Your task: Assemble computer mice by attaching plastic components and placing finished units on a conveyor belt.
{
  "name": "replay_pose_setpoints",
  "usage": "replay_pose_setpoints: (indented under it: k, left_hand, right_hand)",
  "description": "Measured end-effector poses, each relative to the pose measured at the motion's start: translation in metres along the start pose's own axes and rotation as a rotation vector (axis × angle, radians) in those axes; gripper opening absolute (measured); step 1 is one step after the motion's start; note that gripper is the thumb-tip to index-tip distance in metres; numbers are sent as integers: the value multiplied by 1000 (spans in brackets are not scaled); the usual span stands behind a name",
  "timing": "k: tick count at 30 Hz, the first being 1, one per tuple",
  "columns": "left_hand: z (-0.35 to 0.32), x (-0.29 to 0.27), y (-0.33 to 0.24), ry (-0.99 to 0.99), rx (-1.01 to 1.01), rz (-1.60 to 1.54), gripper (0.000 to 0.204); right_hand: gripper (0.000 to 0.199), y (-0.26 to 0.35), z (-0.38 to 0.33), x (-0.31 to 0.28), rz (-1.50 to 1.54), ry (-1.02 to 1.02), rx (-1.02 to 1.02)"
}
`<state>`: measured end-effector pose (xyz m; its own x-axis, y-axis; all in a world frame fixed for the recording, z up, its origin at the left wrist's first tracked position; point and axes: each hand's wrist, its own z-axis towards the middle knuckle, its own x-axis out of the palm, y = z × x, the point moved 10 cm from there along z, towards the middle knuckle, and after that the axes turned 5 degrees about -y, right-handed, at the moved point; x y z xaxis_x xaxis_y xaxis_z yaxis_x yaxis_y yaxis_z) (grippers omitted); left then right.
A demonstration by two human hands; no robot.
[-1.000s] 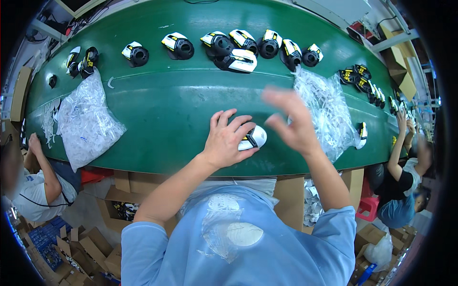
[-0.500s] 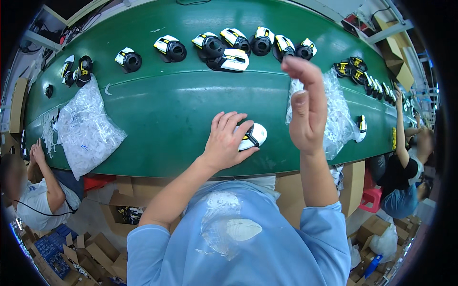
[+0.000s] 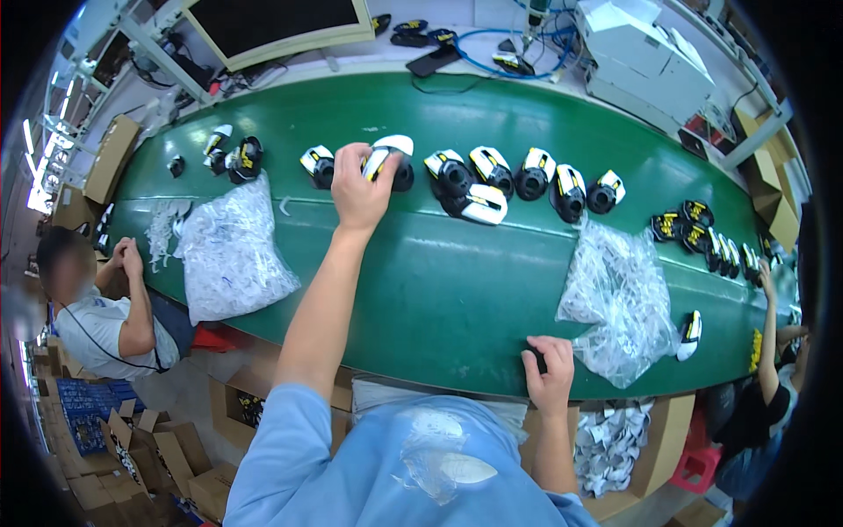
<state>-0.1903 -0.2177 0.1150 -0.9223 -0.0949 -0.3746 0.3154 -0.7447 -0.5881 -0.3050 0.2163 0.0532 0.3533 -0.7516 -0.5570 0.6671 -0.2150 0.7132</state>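
My left hand [image 3: 360, 195] is raised over the far part of the table, closed around a white shell with black and yellow trim [image 3: 391, 149]. Just behind it stands another rounded black and white part [image 3: 404, 176], partly covered by the hand and shell. My right hand [image 3: 553, 373] rests low at the table's near edge. A small black piece [image 3: 534, 357] shows between its thumb and fingers; its exact kind is hard to make out. Right of the left hand stand several black, white and yellow parts with round openings [image 3: 454, 178], one white-topped part [image 3: 484, 205] lying in front of them.
Clear plastic bags of pale pieces lie on the green table [image 3: 421, 290] at left [image 3: 235, 250] and right [image 3: 615, 299]. A lone white part [image 3: 690, 335] is beside the right bag. A monitor [image 3: 281, 33] stands behind. Co-workers sit at left [image 3: 114, 307] and right [image 3: 760, 404].
My left hand has carried the white shell from near the table's front to the far row. My right hand has come down from mid-air to the near edge. The view has shifted too.
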Motion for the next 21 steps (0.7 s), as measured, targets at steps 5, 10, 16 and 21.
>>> replay_pose_setpoints:
  k: [5, 10, 16, 21]
  left_hand:
    - [45, 2, 54, -77, -15, 193, 49]
    - [-5, 54, 55, 751, 403, 720, 75]
    - [-7, 115, 56, 1026, 494, 861, 96]
    - [26, 96, 65, 946, 494, 853, 81]
  right_hand:
    - [18, -4, -4, 3, 33, 27, 47]
    - [18, 1, -7, 4, 22, 23, -17]
    - [33, -5, -16, -4, 554, 148, 263]
    - [121, 196, 67, -82, 1744, -36, -554]
